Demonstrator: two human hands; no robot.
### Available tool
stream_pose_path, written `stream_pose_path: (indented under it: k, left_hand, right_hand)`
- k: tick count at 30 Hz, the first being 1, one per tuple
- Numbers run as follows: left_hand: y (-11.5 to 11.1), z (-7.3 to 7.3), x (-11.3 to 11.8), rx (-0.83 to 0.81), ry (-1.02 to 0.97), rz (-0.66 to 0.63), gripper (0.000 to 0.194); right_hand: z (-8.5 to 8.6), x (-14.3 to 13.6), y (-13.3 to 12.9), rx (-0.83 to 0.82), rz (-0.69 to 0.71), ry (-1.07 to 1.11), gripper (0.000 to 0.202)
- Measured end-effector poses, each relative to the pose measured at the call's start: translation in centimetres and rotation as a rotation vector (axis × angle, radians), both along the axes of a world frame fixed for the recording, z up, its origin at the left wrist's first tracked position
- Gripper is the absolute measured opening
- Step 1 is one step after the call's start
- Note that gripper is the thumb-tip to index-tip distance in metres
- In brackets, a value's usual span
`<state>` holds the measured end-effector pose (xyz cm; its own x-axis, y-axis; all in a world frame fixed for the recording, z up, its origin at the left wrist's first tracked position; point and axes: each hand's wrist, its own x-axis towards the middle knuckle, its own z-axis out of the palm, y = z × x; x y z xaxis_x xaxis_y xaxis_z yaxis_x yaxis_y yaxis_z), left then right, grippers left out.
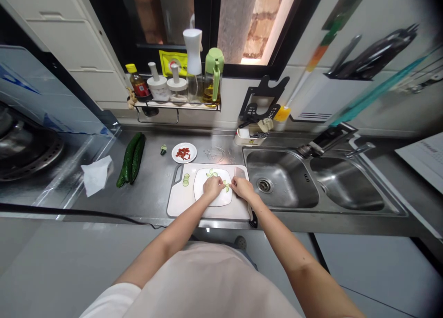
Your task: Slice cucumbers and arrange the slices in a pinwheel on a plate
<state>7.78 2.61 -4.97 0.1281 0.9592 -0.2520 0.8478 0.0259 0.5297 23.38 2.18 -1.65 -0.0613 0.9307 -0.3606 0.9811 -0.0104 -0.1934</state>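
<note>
On the white cutting board (178, 200) rests a white square plate (200, 184). Several thin cucumber slices (212, 173) lie fanned near the plate's far edge, and more cucumber slices (226, 188) are at its right side. Over that right side my left hand (213, 188) is closed in a pinch at a slice. My right hand (242, 188) pinches at the same small group from the right. The fingertips nearly meet, so the exact grip is partly hidden. A short row of cut slices (186, 179) sits on the board's left. Beside my right hand lies a knife (254, 219), its black handle toward me.
Left of the board are two whole cucumbers (131, 159), a paper towel (97, 175) and a cucumber end (163, 149). A small plate of red pieces (184, 153) stands behind it. A double sink (282, 177) is on the right; a seasoning rack (178, 106) hangs behind.
</note>
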Motion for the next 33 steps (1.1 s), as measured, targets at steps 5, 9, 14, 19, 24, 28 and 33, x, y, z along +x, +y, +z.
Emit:
stream_pose_path:
  k: [5,9,14,19,24,28,33]
  left_hand:
    - [0.09,0.08,0.11,-0.011,0.010,0.000,0.019]
    - [0.04,0.16,0.29,-0.009,0.012,0.008,0.020]
    - [-0.02,0.10,0.51,0.004,0.009,0.007,0.021]
    - [0.03,-0.17,0.50,0.017,0.016,-0.001,0.022]
    - [0.24,-0.34,0.52,0.021,0.015,0.002,0.020]
    - [0.34,-0.34,0.52,0.021,0.007,-0.001,0.020]
    - [0.32,-0.26,0.52,0.017,0.009,0.001,0.020]
  right_hand:
    - [-0.27,0.16,0.16,0.000,0.021,-0.006,0.023]
    - [-0.40,0.20,0.18,0.002,0.028,-0.007,0.022]
    - [-0.37,0.25,0.07,-0.004,0.021,0.016,0.022]
    - [-0.37,0.26,-0.05,0.008,0.022,0.017,0.021]
    - [-0.45,0.25,-0.07,0.015,0.027,0.012,0.021]
    - [-0.53,0.23,-0.09,0.019,0.032,0.000,0.022]
    - [-0.90,0.30,-0.28,0.032,0.032,-0.004,0.024]
